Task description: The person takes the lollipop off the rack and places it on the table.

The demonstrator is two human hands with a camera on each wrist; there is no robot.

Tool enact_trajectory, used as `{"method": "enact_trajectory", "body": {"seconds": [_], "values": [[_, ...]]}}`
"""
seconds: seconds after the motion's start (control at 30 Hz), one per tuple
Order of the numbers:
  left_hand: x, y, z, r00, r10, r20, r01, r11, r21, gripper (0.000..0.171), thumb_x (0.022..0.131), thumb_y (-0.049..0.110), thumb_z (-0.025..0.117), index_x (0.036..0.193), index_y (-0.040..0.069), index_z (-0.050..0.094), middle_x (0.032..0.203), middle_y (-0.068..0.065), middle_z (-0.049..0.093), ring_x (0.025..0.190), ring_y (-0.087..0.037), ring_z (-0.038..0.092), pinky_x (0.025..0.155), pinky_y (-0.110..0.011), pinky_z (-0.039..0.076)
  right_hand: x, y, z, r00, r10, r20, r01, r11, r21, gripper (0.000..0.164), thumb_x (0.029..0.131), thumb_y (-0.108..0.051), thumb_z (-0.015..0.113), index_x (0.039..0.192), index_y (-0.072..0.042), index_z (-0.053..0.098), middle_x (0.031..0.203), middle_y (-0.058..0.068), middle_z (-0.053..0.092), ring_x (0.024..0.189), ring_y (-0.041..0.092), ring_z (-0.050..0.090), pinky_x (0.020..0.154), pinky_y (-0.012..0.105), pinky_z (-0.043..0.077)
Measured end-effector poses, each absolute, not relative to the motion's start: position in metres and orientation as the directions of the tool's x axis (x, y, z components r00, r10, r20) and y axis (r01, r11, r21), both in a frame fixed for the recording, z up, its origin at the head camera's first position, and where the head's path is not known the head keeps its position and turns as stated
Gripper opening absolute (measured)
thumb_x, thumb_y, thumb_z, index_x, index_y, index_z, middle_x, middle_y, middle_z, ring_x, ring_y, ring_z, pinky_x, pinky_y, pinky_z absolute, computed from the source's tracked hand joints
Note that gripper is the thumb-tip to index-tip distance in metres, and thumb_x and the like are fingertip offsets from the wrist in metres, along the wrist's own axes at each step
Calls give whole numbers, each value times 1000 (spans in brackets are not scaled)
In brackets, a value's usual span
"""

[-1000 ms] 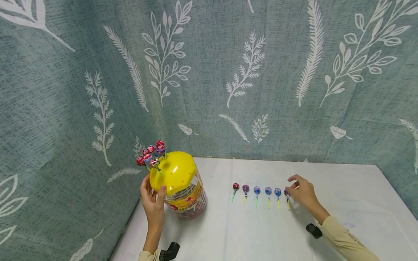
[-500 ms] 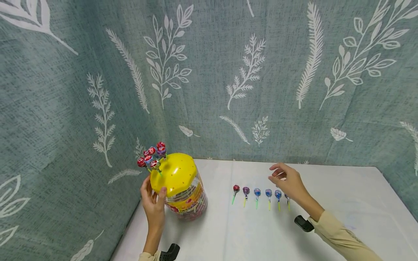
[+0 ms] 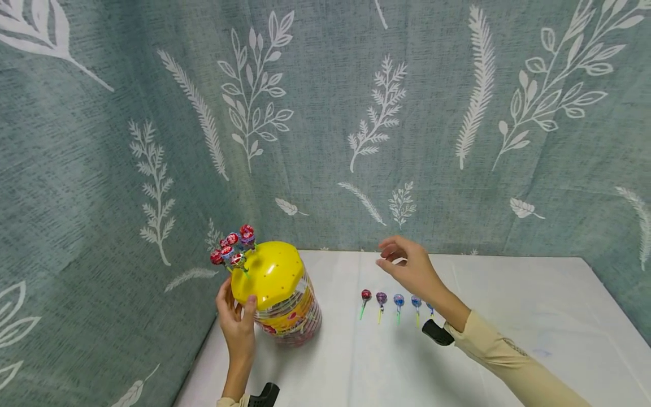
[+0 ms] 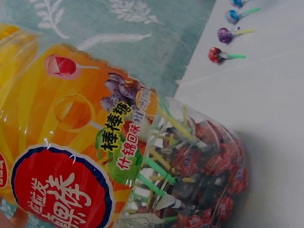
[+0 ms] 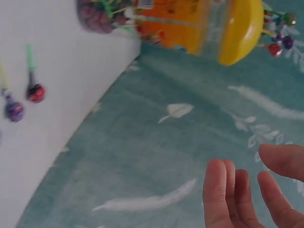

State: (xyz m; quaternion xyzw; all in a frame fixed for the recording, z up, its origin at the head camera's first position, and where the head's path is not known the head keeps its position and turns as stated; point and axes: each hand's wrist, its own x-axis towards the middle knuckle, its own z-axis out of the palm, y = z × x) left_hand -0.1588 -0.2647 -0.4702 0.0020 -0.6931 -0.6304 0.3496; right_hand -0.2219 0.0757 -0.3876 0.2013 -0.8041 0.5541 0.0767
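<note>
A clear plastic lollipop jar (image 3: 290,317) with a yellow lid (image 3: 274,274) stands on the left part of the table. My left hand (image 3: 237,319) grips it at the lid's left edge, thumb in front. Several red and purple wrapped lollipops (image 3: 231,244) stick up from the lid's left side. Over the table's back, my right hand (image 3: 411,265) is raised with relaxed fingers and a gap below the thumb, holding nothing. Under that arm lies a row of lollipops: a red lollipop (image 3: 366,295), a purple lollipop (image 3: 381,298) and blue ones, the right end hidden by the forearm.
Small holes dot the lid. More lollipops (image 4: 209,161) fill the jar's bottom in the left wrist view. A green leaf-patterned curtain (image 3: 325,113) hangs behind and left of the white table (image 3: 335,367). Each wrist carries a black camera (image 3: 437,332).
My right hand has left the row's right-end lollipop and moved left and up across the row, its fingers bare. The left hand stays at the lid.
</note>
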Motion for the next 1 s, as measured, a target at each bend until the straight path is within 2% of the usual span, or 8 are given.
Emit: {"method": "enact_trajectory", "body": {"seconds": [0.23, 0.53, 0.73, 0.87, 1.0], "values": [[-158, -266, -472, -745, -444, 497, 454, 209, 866, 64, 87, 6, 58, 145, 9, 31, 146, -8, 32, 131, -20, 33, 103, -29, 30, -227, 46, -370, -872, -283, 399, -465, 226, -856, 24, 85, -7, 69, 107, -10, 62, 93, 9, 64, 83, 19, 62, 68, 34, 52], [-157, -267, -472, -750, -450, 484, 437, 212, 874, 64, 88, 6, 58, 145, 9, 30, 146, -7, 32, 131, -20, 32, 105, -31, 29, -234, 11, -354, -847, -334, 413, -481, 154, -863, 26, 85, -3, 68, 110, -4, 61, 97, 13, 64, 86, 25, 62, 72, 38, 52], [-156, -268, -470, -756, -457, 468, 418, 212, 883, 63, 87, 6, 58, 145, 11, 31, 146, -5, 32, 132, -20, 32, 106, -35, 28, -220, -7, -324, -834, -357, 421, -489, 122, -864, 25, 84, 4, 66, 108, 3, 59, 96, 20, 62, 86, 33, 61, 75, 43, 51], [-158, -268, -470, -757, -440, 483, 439, 205, 875, 63, 87, 6, 58, 145, 11, 32, 146, -5, 33, 133, -21, 31, 105, -37, 28, -217, -17, -312, -815, -369, 446, -510, 94, -855, 26, 84, 4, 65, 108, 4, 59, 96, 20, 62, 86, 33, 61, 77, 44, 51], [-157, -267, -470, -757, -439, 484, 438, 208, 875, 63, 88, 6, 58, 145, 11, 31, 146, -6, 33, 133, -20, 31, 105, -36, 28, -234, -30, -326, -793, -385, 472, -535, 68, -842, 28, 84, -2, 68, 110, -3, 60, 97, 13, 63, 86, 25, 62, 77, 37, 52]]}}
